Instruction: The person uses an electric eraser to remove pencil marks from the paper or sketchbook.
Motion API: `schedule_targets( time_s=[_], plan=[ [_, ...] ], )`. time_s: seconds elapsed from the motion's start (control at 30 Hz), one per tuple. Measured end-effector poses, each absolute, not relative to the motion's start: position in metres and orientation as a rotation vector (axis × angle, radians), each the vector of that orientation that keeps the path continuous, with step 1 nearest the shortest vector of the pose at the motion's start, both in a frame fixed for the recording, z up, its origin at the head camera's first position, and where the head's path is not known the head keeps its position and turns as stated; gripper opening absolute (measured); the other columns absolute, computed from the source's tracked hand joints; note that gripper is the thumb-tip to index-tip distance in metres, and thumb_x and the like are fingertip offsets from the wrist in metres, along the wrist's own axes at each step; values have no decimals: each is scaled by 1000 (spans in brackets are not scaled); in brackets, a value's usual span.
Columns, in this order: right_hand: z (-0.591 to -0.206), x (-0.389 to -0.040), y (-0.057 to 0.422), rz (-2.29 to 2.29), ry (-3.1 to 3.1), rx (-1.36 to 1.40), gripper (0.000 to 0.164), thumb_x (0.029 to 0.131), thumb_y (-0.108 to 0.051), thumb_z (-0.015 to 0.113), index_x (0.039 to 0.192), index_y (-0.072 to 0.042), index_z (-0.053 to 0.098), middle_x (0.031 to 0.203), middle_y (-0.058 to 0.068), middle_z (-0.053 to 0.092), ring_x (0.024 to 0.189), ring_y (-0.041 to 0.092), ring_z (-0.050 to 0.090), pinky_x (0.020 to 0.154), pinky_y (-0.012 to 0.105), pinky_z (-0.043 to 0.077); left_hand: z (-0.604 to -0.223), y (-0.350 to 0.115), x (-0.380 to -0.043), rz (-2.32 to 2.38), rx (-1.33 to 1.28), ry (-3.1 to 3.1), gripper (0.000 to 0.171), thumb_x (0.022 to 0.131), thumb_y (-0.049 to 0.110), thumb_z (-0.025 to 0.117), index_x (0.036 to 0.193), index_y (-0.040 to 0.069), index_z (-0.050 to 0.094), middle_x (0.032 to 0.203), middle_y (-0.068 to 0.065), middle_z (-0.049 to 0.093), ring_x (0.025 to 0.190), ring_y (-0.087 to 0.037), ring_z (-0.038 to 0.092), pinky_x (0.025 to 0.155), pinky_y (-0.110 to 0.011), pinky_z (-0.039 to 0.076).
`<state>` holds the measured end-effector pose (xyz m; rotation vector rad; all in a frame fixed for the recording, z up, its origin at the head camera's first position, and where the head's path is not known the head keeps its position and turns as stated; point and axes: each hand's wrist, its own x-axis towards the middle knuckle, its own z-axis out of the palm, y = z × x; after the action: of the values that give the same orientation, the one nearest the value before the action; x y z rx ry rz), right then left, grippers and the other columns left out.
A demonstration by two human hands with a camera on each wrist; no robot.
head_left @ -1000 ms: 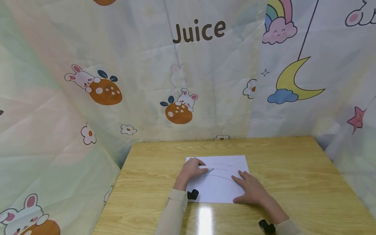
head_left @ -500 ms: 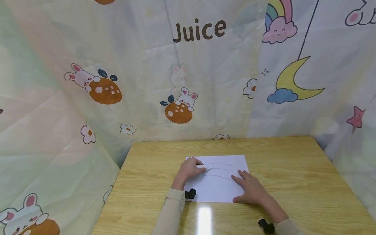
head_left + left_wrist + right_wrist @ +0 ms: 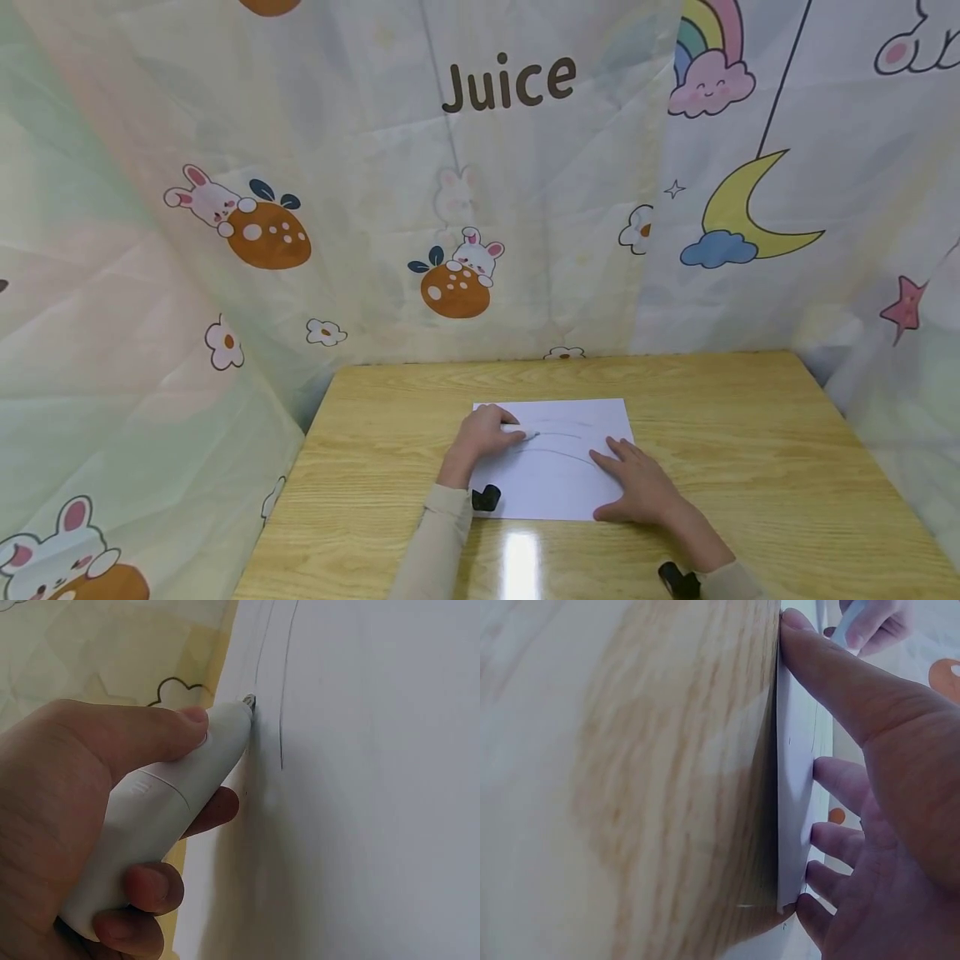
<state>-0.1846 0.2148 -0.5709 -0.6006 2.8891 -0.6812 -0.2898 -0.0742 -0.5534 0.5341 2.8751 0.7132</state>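
My left hand (image 3: 487,433) grips a thick white pen-shaped tool (image 3: 157,806) with a small metal tip. The thumb lies along its upper side near the front, and the other fingers curl round the body. Its tip is right at the start of a thin curved line on a white sheet of paper (image 3: 540,487). Several such arcs run across the upper half of the sheet. On the sheet's right side, my right hand (image 3: 645,483) rests with fingers spread. In the right wrist view, the thumb and fingertips lie along the sheet (image 3: 795,735) and its edge.
The sheet lies on a wood-grain table (image 3: 390,467). Behind and beside the table hangs a printed cloth (image 3: 360,208) with cartoon rabbits. Small black camera pieces (image 3: 486,498) are strapped at the wrists. A bright reflection shows on the tabletop near the front.
My left hand has shifted slightly to the left, carrying the white tool's tip back along the arc. My right hand stays in place on the paper.
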Motion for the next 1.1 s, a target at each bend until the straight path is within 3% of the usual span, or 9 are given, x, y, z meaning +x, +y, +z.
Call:
schedule_targets(
  time_s=[1.1],
  plan=[
    [-577,-186,212,-654,2909,-630,94,66,-61,80,140,-9,53,146,27,37,133,51,30,100,65,29,-561,-66,-287,754,557,2869,24,84,41,74,95,20,79,87,11,71,72,-3,60,64,-26,48]
  ],
)
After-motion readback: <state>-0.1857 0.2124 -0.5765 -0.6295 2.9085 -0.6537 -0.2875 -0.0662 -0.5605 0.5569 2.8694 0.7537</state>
